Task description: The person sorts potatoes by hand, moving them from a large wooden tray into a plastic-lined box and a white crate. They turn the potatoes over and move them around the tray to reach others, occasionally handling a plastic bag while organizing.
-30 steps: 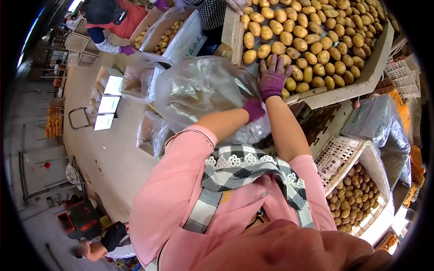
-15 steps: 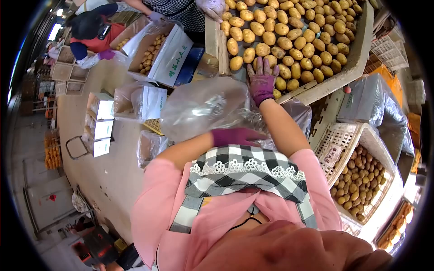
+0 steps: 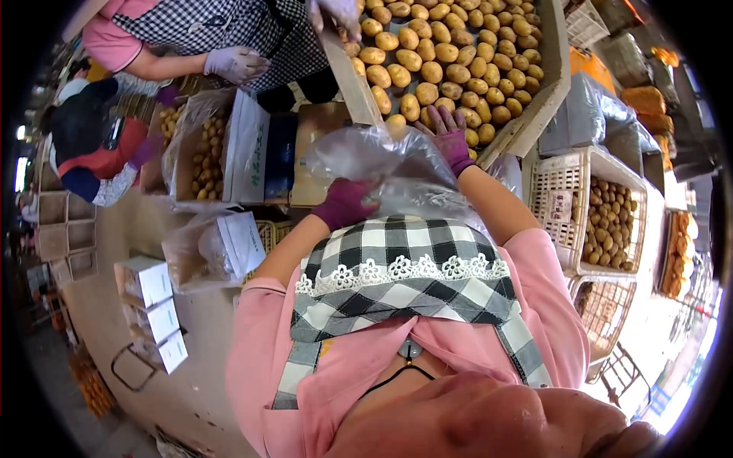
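Observation:
My left hand (image 3: 345, 204), in a purple glove, is at the left edge of a clear plastic bag (image 3: 416, 197) in front of my apron, its fingers curled on the film. My right hand (image 3: 450, 142), also gloved, rests with fingers spread at the near edge of a wooden-rimmed tray (image 3: 556, 84), its fingertips beside the potatoes (image 3: 456, 74). The bag lies between my two hands and reaches up to the tray corner. My right palm is partly against the plastic.
A co-worker's gloved hands (image 3: 238, 65) are at the upper left. Lined boxes of potatoes (image 3: 208, 156) and an open cardboard box (image 3: 309, 130) stand left. Another person in red (image 3: 107, 153) bends beyond. A white crate (image 3: 561, 210) holds potatoes at right.
The view has shifted, bringing more of the co-worker in at upper left. My left hand has moved up and left from my apron to the plastic, its fingers now curled. My right hand stays at the tray.

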The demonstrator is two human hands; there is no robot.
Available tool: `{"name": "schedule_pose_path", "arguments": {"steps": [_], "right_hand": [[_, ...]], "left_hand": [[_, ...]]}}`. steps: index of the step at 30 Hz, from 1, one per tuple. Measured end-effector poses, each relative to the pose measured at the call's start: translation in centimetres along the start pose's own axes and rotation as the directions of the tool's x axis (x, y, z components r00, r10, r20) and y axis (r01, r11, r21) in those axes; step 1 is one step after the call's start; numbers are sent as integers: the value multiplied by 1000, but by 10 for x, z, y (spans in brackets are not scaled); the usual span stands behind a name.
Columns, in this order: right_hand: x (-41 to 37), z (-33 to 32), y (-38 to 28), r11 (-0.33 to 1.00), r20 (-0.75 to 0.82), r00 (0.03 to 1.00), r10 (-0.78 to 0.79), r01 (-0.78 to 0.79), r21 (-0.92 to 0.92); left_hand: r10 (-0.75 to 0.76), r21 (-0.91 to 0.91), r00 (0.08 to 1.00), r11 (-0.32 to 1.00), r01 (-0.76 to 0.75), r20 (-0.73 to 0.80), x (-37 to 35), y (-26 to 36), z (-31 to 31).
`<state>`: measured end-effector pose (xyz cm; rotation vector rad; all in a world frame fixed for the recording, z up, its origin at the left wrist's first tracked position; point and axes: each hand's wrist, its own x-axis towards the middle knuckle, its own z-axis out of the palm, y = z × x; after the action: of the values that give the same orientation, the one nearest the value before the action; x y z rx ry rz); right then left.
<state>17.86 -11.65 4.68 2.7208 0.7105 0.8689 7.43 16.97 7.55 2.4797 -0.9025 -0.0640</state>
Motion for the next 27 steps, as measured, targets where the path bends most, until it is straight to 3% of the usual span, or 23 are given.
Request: {"name": "schedule_pose_path", "arguments": {"steps": [2, 3, 4, 6, 8, 9, 11, 12, 13, 14, 15, 16, 17, 18, 19, 20, 21, 22, 23, 24, 25, 26, 27], "right_hand": [[-1, -10, 11, 990, 87, 996, 30, -41, 137], [9, -33, 14, 891, 132, 989, 74, -124, 436], [16, -29, 24, 715, 146, 977, 156, -213, 666], [46, -31, 72, 717, 101, 935, 341, -328, 615], [81, -65, 91, 738, -171, 726, 666, -609, 290], [97, -69, 99, 505, 177, 574, 799, -802, 318], [101, -43, 69, 663, 278, 628, 727, -747, -45], [105, -54, 50, 759, 454, 703, 547, -646, 87], [109, -87, 25, 883, 664, 667, 338, -468, 21], [84, -54, 0, 984, 675, 737, 34, -143, 107], [43, -30, -22, 996, 502, 861, -77, 87, 4], [10, -26, -40, 947, 322, 919, -228, 287, -147], [1, -47, -31, 946, 483, 837, -257, 115, 304], [5, -78, -9, 746, 586, 724, -363, -152, 649], [31, -117, 27, 705, 719, 515, -467, -274, 654], [51, -135, 62, 674, 782, 267, -563, -399, 622], [24, -89, 97, 731, 425, 670, -608, 264, 629], [30, -76, 127, 875, 511, 820, -258, -26, 483], [51, -94, 154, 745, 580, 781, 233, -527, 410], [59, -74, 185, 628, 191, 883, 429, -443, 640], [67, -57, 214, 721, 64, 828, 557, -521, 457], [78, -33, 226, 623, -8, 710, 704, -612, 486], [92, -17, 226, 502, 252, 578, 776, -808, 308]], "left_hand": [[3, 222, 997, 975, -21, 82, 9, -4, 22], [-6, 331, 993, 943, -34, 117, 10, -8, 28], [17, 321, 991, 945, -59, 132, 10, -10, 29], [49, 304, 986, 948, -96, 157, 7, -15, 28], [-93, 249, 934, 968, 5, 344, 12, -7, 16], [-124, 192, 906, 980, 48, 406, 15, 0, 4], [-166, 83, 866, 986, 144, 472, 24, 23, -31], [-128, -38, 907, 987, 156, 402, 29, 31, -46], [-99, -160, 940, 974, 158, 326, 32, 40, -57], [-79, -279, 966, 949, 148, 246, 36, 50, -66], [-84, -288, 973, 946, 146, 216, 40, 60, -75], [-111, -365, 972, 913, 182, 206, 38, 67, -79], [-139, -438, 969, 872, 217, 203, 46, 74, -81], [-171, -512, 965, 822, 250, 197, 54, 80, -79], [-72, -589, 997, 806, 59, 1, 61, 87, -75], [-154, -713, 988, 691, 119, 17, 64, 91, -70], [-228, -814, 972, 555, 172, 51, 67, 94, -67], [-294, -890, 951, 403, 215, 96, 69, 96, -65], [-345, -935, 924, 241, 259, 167, 72, 102, -70], [-350, -937, 921, 228, 263, 173, 75, 107, -75], [-356, -940, 917, 214, 266, 178, 78, 111, -78], [-359, -943, 917, 204, 262, 176, 80, 111, -80], [-366, -929, 893, 156, 335, 261, 88, 108, -77]]}}
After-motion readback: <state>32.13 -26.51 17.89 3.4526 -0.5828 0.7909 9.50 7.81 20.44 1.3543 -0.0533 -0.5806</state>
